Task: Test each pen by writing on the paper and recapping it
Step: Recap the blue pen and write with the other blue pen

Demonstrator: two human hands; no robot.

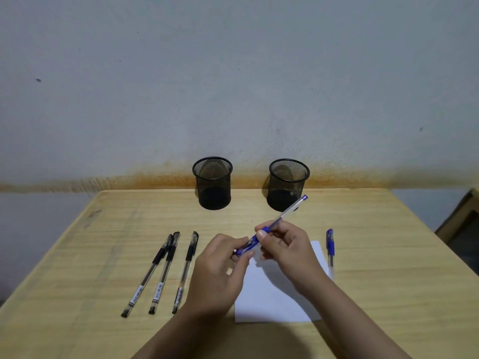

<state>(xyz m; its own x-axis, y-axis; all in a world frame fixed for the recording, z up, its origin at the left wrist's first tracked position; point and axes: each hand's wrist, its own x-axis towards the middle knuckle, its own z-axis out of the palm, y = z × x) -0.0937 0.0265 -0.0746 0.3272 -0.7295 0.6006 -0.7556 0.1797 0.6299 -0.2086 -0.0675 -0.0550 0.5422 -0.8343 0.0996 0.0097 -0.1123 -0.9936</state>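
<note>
Holding a blue pen point(269, 228) between both hands above the white paper point(272, 294), tail end angled up and away toward the right mesh cup point(288, 184). Right hand point(287, 244) grips the barrel at the blue grip section, thumb on top. Left hand point(220, 268) pinches the cap end, fingers closed around it. Cannot tell whether the cap is seated, coming off or going on; the join is hidden under the fingertips.

Paper lies flat on the wooden table point(103, 255), partly under both wrists; no ink marks visible on the exposed part. A second blue pen point(330, 251) lies capped just beside the paper's right edge. Three black pens point(166, 273) lie capped in a row well left of the paper, two of them touching near the caps. Left mesh cup point(212, 182) and the right one stand at the far edge, both apparently empty.

Risks from here, as judgement:
- Cap pulled or pushed off-axis could jam or nick the tip
- A sudden release could send the cap flying or rolling off the table
- Paper is loose; with no hand pinning it, a writing stroke may drag it
- The pens look alike, so tested and untested ones could get mixed unless kept apart
</note>
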